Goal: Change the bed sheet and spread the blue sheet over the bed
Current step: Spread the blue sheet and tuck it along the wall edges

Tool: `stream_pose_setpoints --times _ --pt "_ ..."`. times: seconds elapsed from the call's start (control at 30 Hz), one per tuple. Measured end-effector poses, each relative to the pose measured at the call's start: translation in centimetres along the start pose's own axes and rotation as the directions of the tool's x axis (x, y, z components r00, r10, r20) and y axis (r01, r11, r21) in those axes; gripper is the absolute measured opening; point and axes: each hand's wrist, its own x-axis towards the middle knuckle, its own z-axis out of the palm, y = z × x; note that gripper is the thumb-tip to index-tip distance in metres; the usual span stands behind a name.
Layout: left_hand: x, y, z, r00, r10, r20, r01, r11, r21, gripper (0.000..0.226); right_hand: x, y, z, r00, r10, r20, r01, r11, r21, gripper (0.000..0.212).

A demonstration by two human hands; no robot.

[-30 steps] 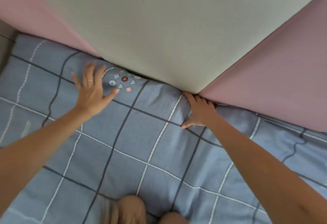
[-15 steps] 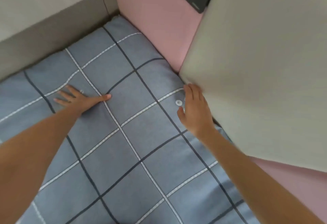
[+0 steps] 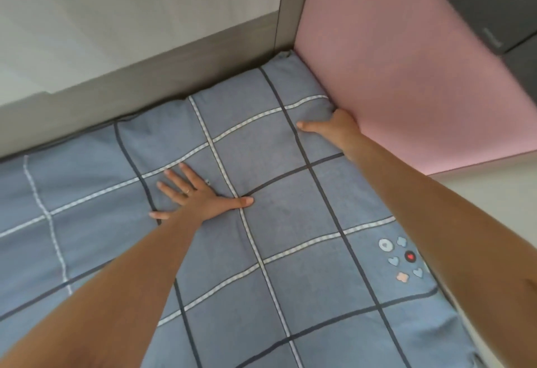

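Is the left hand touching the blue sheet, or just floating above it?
Touching. The head view shows the left hand lying flat on the sheet, fingers spread, with no gap under the palm.

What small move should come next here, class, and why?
Probably slide the right hand along the pink panel toward the far corner, tucking the sheet as it goes. Its fingers are hidden between sheet and panel, the left hand presses flat on the sheet, and the far corner looks slightly bunched.
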Motion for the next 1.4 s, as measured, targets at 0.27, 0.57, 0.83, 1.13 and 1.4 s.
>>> stream_pose_setpoints --times 0.27,0.57,0.83,1.13,1.4 --pt "0.8 0.1 0.6 0.999 -0.029 -0.014 0.03 1.0 0.006 0.164 3.0 0.3 2.3 0.965 -0.204 -0.163 0.171 0.965 -0.198 0.063" --pt "0.8 0.0 0.9 0.997 -0.029 -0.073 0.03 0.999 0.024 0.162 -7.8 1.2 5.9 0.674 -0.676 -0.298 0.366 0.656 -0.66 0.057" --pt "0.0 -0.8 1.3 0.99 -0.002 -0.141 0.002 1.0 0.004 0.139 -24.6 23.3 4.5 0.862 -0.504 -0.056 0.253 0.523 -0.814 0.058" --pt "-11.7 0.9 20.3 0.781 0.498 -0.378 -0.517 0.854 0.058 0.091 -41.9 35.8 0.9 0.911 -0.181 -0.37 -0.095 0.782 -0.616 0.052" --pt "-23.6 -3.7 40.1 0.71 0.703 -0.032 -0.645 0.668 0.37 0.102 -55.4 47.5 7.5 0.837 -0.436 0.33 0.498 0.359 -0.789 0.088"
